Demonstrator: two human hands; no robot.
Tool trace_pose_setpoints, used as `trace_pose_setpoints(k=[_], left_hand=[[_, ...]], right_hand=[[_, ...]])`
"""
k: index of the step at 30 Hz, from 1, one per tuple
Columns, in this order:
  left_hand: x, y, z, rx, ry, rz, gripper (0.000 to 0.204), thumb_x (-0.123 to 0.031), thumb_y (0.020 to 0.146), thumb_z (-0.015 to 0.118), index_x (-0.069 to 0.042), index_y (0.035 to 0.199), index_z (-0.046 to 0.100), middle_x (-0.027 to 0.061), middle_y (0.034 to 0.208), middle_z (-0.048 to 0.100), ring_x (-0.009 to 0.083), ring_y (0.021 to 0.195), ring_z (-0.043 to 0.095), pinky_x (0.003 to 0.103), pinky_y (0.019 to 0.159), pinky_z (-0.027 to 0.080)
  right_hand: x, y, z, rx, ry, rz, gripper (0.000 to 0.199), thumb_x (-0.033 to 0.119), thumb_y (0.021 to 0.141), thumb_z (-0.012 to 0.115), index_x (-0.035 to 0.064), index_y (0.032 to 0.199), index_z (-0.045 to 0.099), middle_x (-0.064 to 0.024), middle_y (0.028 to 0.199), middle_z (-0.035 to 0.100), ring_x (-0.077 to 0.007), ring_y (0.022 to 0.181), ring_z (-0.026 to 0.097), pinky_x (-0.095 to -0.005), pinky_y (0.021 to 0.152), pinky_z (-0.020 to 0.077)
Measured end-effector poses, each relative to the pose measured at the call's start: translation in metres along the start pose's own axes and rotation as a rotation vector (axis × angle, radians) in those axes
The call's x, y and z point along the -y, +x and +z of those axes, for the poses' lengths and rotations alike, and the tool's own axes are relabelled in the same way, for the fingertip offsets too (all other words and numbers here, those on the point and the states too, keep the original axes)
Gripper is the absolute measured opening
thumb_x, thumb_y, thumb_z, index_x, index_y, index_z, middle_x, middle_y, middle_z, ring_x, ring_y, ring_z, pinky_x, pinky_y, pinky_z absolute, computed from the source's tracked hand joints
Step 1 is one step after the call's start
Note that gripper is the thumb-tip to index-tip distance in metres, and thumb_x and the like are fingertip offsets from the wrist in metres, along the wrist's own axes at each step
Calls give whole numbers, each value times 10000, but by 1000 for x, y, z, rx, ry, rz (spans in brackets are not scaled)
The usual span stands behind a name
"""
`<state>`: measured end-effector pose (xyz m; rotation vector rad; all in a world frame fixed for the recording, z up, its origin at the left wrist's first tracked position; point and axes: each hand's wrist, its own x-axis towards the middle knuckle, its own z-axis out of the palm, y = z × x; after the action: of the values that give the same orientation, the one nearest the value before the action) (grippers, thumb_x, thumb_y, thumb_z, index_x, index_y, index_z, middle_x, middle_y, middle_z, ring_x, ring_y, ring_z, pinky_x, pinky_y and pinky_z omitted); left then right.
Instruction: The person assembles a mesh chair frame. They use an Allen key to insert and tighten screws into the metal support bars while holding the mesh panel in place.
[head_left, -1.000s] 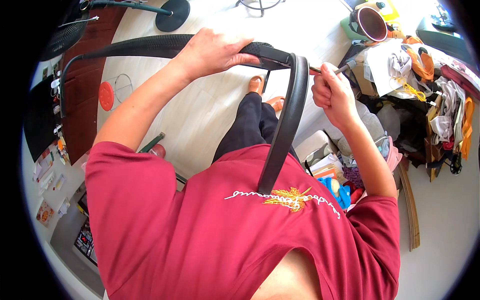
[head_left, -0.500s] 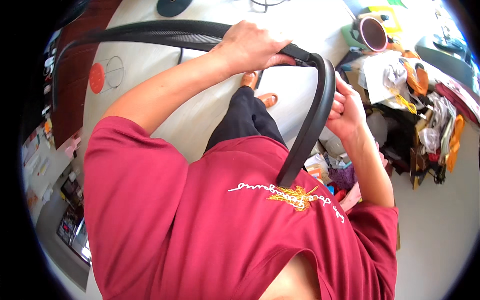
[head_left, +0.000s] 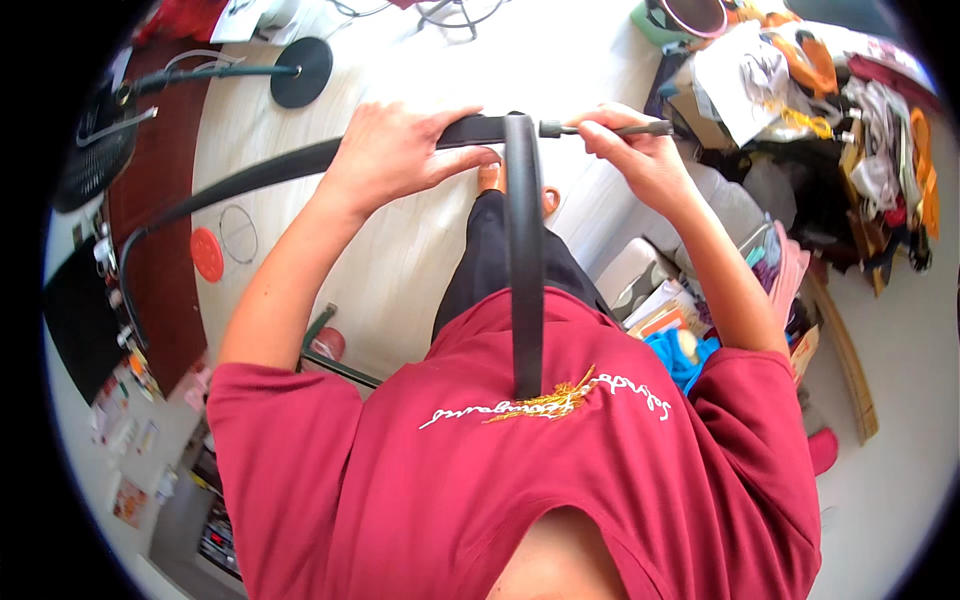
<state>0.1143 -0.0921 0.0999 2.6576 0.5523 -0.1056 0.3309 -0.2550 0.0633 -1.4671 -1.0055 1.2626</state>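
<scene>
A black curved frame (head_left: 270, 178), which looks like a chair back with mesh, spans in front of me from the far left to the middle. From its right end a black armrest-like bar (head_left: 525, 270) runs down toward my chest. My left hand (head_left: 385, 155) is closed around the frame near that corner, thumb on the near side. My right hand (head_left: 640, 160) pinches a thin dark rod-shaped tool (head_left: 655, 128), like a screwdriver. Its thicker tip points left, at the corner of the frame; whether it touches there I cannot tell.
Heaped clothes and bags (head_left: 790, 75) lie at the right, near a green bin with a pink rim (head_left: 690, 15). A fan with a round black base (head_left: 303, 72) stands at the left beside a dark red tabletop (head_left: 155, 250). A red disc (head_left: 207, 254) is on the floor.
The frame has turned so that its bar now hangs nearly straight down, farther left. My left hand has shifted left along it. My right hand has moved up, and the rod-shaped tool now shows.
</scene>
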Motion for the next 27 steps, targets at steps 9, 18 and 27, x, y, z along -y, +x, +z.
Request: trace_pose_setpoints(k=[9,18,27], left_hand=[[-6,13,9,123,-12,74,251,-217,772,650,-78,961,562,110,790,580,300,754,600,408,662,474],[-9,12,11,104,-35,89,229,-214,764,659,-84,929,569,97,736,566,298,701,591,411,631,474],[-12,12,11,130,-12,64,233,-252,779,631,-71,915,577,112,713,568,305,687,595,407,622,474]], right_hand=[[-22,-8,6,-101,-123,-354,123,68,873,632,12,970,684,-52,744,565,-120,656,508,-246,582,400],[-25,0,0,-30,-154,-461,129,78,879,626,16,981,676,-57,753,584,-135,661,545,-253,582,425],[-20,7,-12,91,-266,-527,135,61,851,648,24,979,667,-66,756,589,-155,657,564,-262,571,433]])
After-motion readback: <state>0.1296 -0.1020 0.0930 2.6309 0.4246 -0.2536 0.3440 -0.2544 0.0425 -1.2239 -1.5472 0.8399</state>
